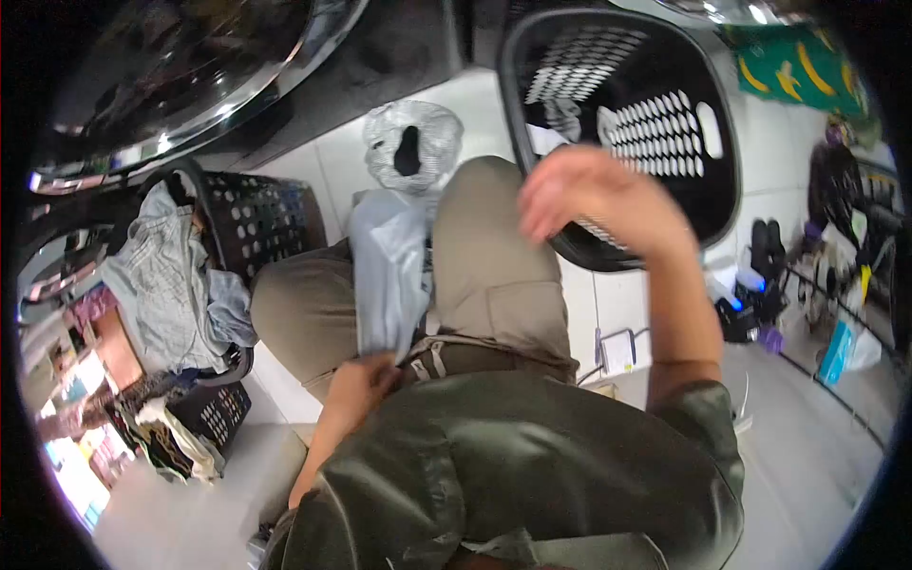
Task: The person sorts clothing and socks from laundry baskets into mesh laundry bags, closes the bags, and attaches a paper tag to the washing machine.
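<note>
My left hand (pixel 366 388) is at my waist, its fingers closed on the near end of a pale grey-blue garment (pixel 388 256). The cloth stretches forward between my knees towards the floor; its exact kind does not show. My right hand (pixel 603 201) is raised over the near left rim of a black plastic laundry basket (pixel 724 204), slightly blurred, fingers stretched out and nothing visible in them. A few small light and striped cloths (pixel 562 119) lie inside that basket. Beyond my knees, a silvery, mesh-like round piece (pixel 439 128) with a small black cloth (pixel 408 150) on it lies on the floor.
To the left, grey clothes (pixel 166 275) hang over a dark perforated basket (pixel 271 214). A smaller basket (pixel 214 418) with clothes stands nearer. A round glossy machine door (pixel 237 95) is at upper left. Black slippers (pixel 767 247), bags and a green banana-patterned cloth (pixel 784 62) are on the right.
</note>
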### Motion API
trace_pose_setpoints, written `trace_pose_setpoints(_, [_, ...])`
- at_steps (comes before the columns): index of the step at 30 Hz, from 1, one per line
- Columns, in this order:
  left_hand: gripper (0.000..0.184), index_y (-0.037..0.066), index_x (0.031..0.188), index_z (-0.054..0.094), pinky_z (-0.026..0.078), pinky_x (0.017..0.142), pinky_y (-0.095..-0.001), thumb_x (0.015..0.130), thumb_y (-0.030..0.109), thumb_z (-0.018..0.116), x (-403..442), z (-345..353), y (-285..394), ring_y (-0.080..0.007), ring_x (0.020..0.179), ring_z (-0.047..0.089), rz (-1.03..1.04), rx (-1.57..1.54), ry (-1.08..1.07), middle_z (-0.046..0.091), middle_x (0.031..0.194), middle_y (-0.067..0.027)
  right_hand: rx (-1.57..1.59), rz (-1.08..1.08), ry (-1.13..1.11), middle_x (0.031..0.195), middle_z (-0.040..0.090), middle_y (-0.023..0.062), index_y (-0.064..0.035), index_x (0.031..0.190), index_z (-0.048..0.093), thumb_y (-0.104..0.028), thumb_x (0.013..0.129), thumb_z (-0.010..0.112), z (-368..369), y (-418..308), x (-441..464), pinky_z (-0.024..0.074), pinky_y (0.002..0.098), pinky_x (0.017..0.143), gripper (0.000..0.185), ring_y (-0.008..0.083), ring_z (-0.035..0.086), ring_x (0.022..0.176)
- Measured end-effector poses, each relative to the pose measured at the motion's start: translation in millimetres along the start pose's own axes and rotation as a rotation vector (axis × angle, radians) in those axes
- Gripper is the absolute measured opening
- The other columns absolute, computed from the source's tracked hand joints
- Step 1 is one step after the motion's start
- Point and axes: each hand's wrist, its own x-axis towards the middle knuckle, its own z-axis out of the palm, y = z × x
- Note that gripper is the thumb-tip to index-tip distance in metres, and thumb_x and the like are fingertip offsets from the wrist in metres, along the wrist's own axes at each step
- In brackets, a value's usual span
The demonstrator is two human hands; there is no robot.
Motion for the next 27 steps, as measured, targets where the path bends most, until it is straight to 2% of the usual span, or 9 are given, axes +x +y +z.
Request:
trace_pose_setpoints(3, [0.028,0.001,0.099,0.059,0.046,0.066,-0.0346,0.077,0.018,0.06,29,-48,56,-0.0289,0.07,0.06,0.082,0.309,-0.105,0.059,0.074,-0.0183,-0.46,-0.324,0.563,0.085,0.061,0.0036,-0.0039,0.094,0.057,-0.011,0.083,0.05,-51,-4,25,0.0419,0.0223,0.072,0.015,0.0105,0.055,0.079])
trace_pose_setpoints(6, [0.021,-0.001,0.082,0.06,0.046,0.063,-0.0334,0.073,0.017,0.062,131,-87,62,-0.025,0.066,0.06,0.303,0.103,0.514,0.061,0.074,-0.0154,-0.356,-0.115,0.633,0.091,0.06,0.001,-0.0046,0.095,0.057,-0.011,0.084,0.049,-70,-13,55,0.0396,0.0211,0.073,0.015,0.0076,0.053,0.081])
trace_pose_setpoints(7, [0.016,-0.002,0.085,0.059,0.043,0.062,-0.0243,0.077,0.012,0.058,173,-100,66,-0.0098,0.067,0.053,0.269,0.06,0.493,0.059,0.071,-0.0065,-0.433,-0.196,0.592,0.094,0.06,0.0018,-0.0037,0.095,0.057,-0.01,0.083,0.05,-67,-9,67,0.0397,0.0213,0.073,0.015,0.0082,0.053,0.08])
trace_pose_setpoints(9, [0.023,-0.001,0.088,0.058,0.044,0.062,-0.0252,0.077,0.019,0.059,269,-97,54,-0.0115,0.067,0.055,0.307,-0.235,0.473,0.059,0.073,-0.0052,-0.565,-0.149,0.418,0.094,0.059,0.0028,-0.003,0.096,0.057,-0.01,0.082,0.052,-39,-23,76,0.0394,0.0211,0.074,0.016,0.0089,0.053,0.084])
trace_pose_setpoints(13, [0.067,0.014,0.124,0.04,0.044,0.085,-0.0393,0.066,0.028,0.07,380,-35,30,-0.0298,0.106,0.05,-0.062,0.484,0.366,0.037,0.131,-0.0152,-0.505,-0.217,0.351,0.089,0.058,0.0088,-0.0013,0.093,0.058,-0.008,0.074,0.061,13,-27,58,0.0413,0.026,0.078,0.021,0.016,0.055,0.086])
trace_pose_setpoints(17, [0.084,0.019,0.132,0.026,0.044,0.086,-0.0381,0.063,0.028,0.074,416,-26,40,-0.029,0.114,0.043,-0.159,0.532,0.345,0.021,0.14,-0.012,-0.209,-0.126,0.327,0.096,0.058,0.0118,-0.0001,0.094,0.057,-0.005,0.075,0.059,40,1,38,0.0409,0.031,0.083,0.02,0.0227,0.055,0.094])
trace_pose_setpoints(21, [0.052,0.011,0.117,0.049,0.046,0.08,-0.0368,0.069,0.026,0.065,448,-27,1,-0.027,0.1,0.055,-0.144,0.783,0.066,0.052,0.117,-0.0132,-0.041,-0.066,0.258,0.097,0.058,0.0111,-0.0003,0.096,0.057,-0.004,0.077,0.058,64,16,50,0.0417,0.029,0.081,0.019,0.0197,0.055,0.095])
trace_pose_setpoints(23, [0.034,0.005,0.096,0.061,0.046,0.079,-0.0357,0.073,0.028,0.056,432,-44,11,-0.0244,0.092,0.06,-0.146,0.538,0.131,0.062,0.094,-0.0143,0.131,0.099,0.153,0.1,0.056,0.0097,0.0021,0.101,0.053,-0.004,0.081,0.053,75,24,65,0.0403,0.0263,0.083,0.021,0.0138,0.052,0.095])
trace_pose_setpoints(27, [0.037,0.0,0.081,0.056,0.046,0.042,-0.0317,0.076,0.037,0.05,376,-87,39,-0.02,0.043,0.055,-0.195,-0.3,0.127,0.058,0.066,-0.0114,-0.044,-0.129,0.406,0.104,0.052,0.0077,-0.0015,0.111,0.047,-0.004,0.08,0.058,95,66,112,0.0411,0.0248,0.082,0.033,0.0133,0.048,0.1])
